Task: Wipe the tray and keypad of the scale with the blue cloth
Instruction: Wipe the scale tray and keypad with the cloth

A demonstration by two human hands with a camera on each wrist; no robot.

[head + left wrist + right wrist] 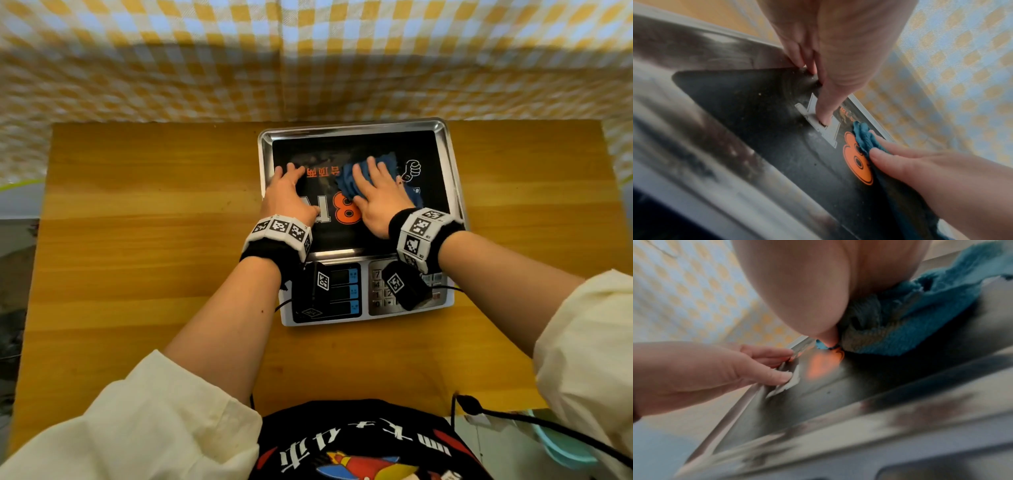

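Right hand (378, 198) presses flat on the blue cloth (356, 178) mid-tray (445, 137), fingers straight. Left hand (286, 195) lies open along the tray's left rim. Keypad (382, 291) sits near the wooden table (154, 222) front, partly under wrist gear.

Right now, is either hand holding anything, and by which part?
Neither grips anything. The right hand presses flat on the blue cloth's middle; the left hand rests on the tray's left side.

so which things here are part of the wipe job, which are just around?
In the job:
blue cloth
scale tray
keypad
right hand, pressing the cloth
left hand, steadying the tray

Just around:
wooden table
checked curtain
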